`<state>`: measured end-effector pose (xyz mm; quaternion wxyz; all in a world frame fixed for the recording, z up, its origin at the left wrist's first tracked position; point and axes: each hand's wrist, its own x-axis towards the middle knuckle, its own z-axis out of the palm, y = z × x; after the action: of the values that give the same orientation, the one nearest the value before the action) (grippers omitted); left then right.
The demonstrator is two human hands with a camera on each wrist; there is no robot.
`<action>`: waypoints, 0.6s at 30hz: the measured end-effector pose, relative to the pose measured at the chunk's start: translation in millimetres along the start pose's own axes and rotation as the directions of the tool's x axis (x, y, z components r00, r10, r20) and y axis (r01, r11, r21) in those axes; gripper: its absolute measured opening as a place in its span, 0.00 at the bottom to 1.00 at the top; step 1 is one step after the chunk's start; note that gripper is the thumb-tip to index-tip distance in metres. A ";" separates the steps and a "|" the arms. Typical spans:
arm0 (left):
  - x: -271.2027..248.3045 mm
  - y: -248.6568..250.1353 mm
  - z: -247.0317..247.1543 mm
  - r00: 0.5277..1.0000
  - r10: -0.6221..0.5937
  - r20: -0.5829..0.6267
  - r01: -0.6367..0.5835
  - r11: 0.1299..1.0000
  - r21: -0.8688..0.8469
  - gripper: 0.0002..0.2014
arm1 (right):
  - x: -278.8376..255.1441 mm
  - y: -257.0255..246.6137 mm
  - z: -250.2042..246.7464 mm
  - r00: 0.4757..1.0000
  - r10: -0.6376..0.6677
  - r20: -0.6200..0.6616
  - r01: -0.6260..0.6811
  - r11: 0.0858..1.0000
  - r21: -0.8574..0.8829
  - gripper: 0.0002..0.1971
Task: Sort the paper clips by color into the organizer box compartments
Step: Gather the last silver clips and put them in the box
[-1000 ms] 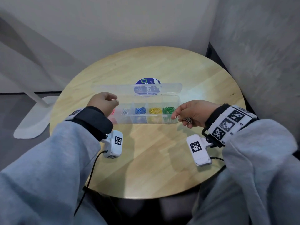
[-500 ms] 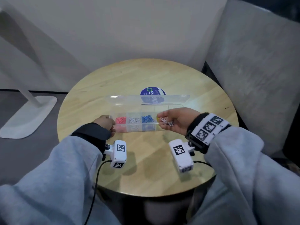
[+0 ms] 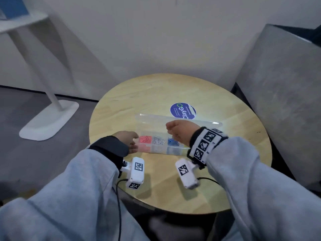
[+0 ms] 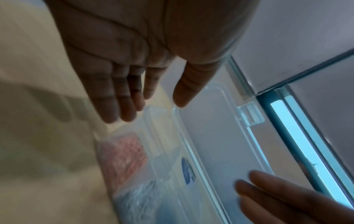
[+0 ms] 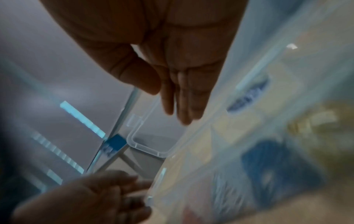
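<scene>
A clear organizer box lies on the round table with its lid standing open behind it. Red clips, silver clips and blue clips fill separate compartments from the left. My left hand is at the box's left end, its fingers straight and its thumb near the lid's corner. Above the box, my right hand has straight fingers lying against the lid. I see no clip in either hand. My right wrist hides the box's right end.
The wooden table carries a round blue sticker behind the box. A grey padded wall stands close on the right. A white stand base sits on the floor to the left.
My right hand moved left and up from the box's right part to the lid. The silver clips it pinched are no longer seen. My left hand stayed at the left end.
</scene>
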<state>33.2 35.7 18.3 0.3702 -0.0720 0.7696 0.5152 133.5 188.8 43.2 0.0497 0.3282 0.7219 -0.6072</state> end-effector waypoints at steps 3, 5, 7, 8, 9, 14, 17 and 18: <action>0.9 13.4 -12.6 0.968 0.223 -0.113 -0.185 0.943 0.277 0.28 | -41.2 -13.8 -18.2 0.981 -0.192 -0.023 0.180 0.949 -0.259 0.15; -9.9 25.6 -17.1 0.883 0.430 -0.190 -0.321 0.847 0.424 0.31 | -58.1 -22.3 -38.2 0.908 -0.397 -0.130 0.270 0.795 -0.542 0.11; -23.4 34.3 -11.7 0.765 0.623 -0.162 -0.432 0.684 0.588 0.31 | -64.0 -26.5 -61.6 0.809 -0.549 -0.208 0.230 0.623 -0.748 0.10; -29.4 37.4 -7.0 0.718 0.691 -0.084 -0.460 0.561 0.688 0.31 | -63.2 -25.1 -73.0 0.807 -0.551 -0.212 0.178 0.570 -0.802 0.15; -31.4 38.4 -1.2 0.691 0.721 0.037 -0.461 0.402 0.791 0.32 | -62.4 -22.2 -82.2 0.851 -0.489 -0.192 0.112 0.525 -0.844 0.23; -30.9 26.9 18.2 0.839 0.457 0.295 -0.401 0.155 0.903 0.30 | -57.9 21.1 -83.6 0.997 -0.061 -0.050 -0.029 0.314 -0.949 0.40; -32.8 14.5 19.4 0.875 0.348 0.336 -0.383 0.072 0.921 0.29 | -59.8 44.6 -72.2 1.000 0.009 -0.015 -0.017 0.285 -0.958 0.38; -31.7 11.4 18.4 0.873 0.335 0.355 -0.387 0.031 0.921 0.29 | -59.9 49.6 -70.5 1.000 0.019 -0.008 -0.014 0.292 -0.956 0.38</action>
<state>59.4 48.0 43.7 0.1984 0.3924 0.8975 -0.0350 229.8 230.5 47.7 0.2428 0.2402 0.9380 -0.0588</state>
